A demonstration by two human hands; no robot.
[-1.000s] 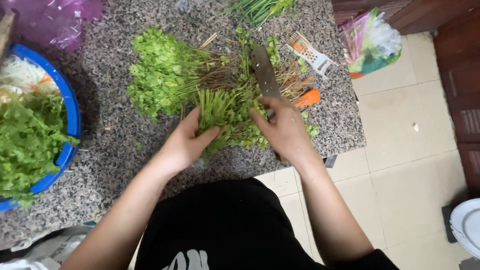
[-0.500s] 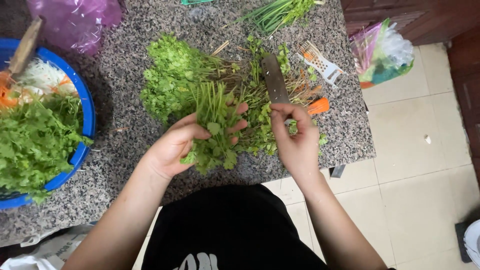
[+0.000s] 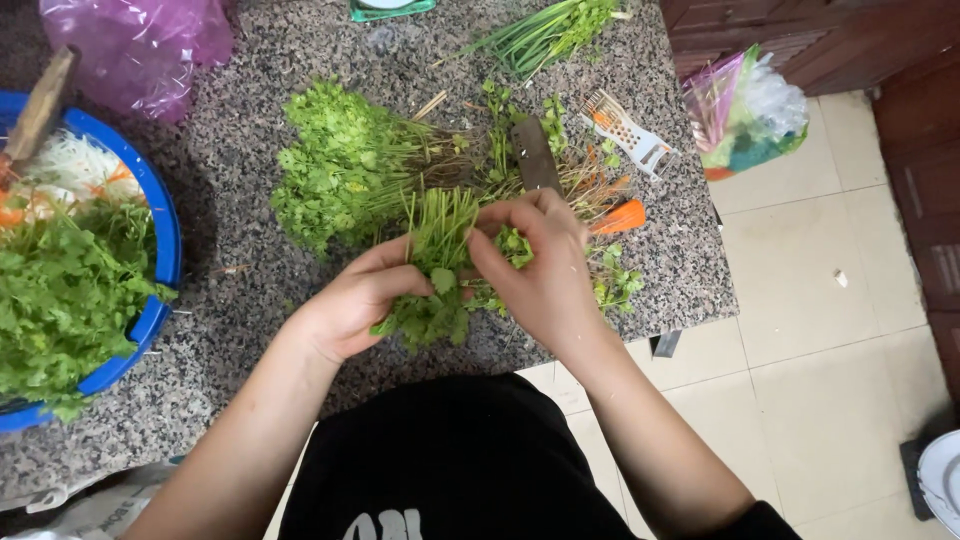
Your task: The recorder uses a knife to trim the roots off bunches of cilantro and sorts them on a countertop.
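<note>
On the speckled granite surface (image 3: pixel 250 230), left hand (image 3: pixel 345 305) and right hand (image 3: pixel 540 270) are both pinching one small bunch of green leafy herbs (image 3: pixel 440 270), fingers closed around it.

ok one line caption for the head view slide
Left hand and right hand gather a herb bunch on a granite counter.

Home kitchen: speckled granite counter (image 3: pixel 250 220), herbs (image 3: pixel 340 170), knife (image 3: pixel 535 155), tiled floor (image 3: pixel 840 340).

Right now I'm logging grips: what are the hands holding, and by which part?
Both hold one bunch of green herbs: the left hand under its leafy end, the right hand pinching its middle.
</note>
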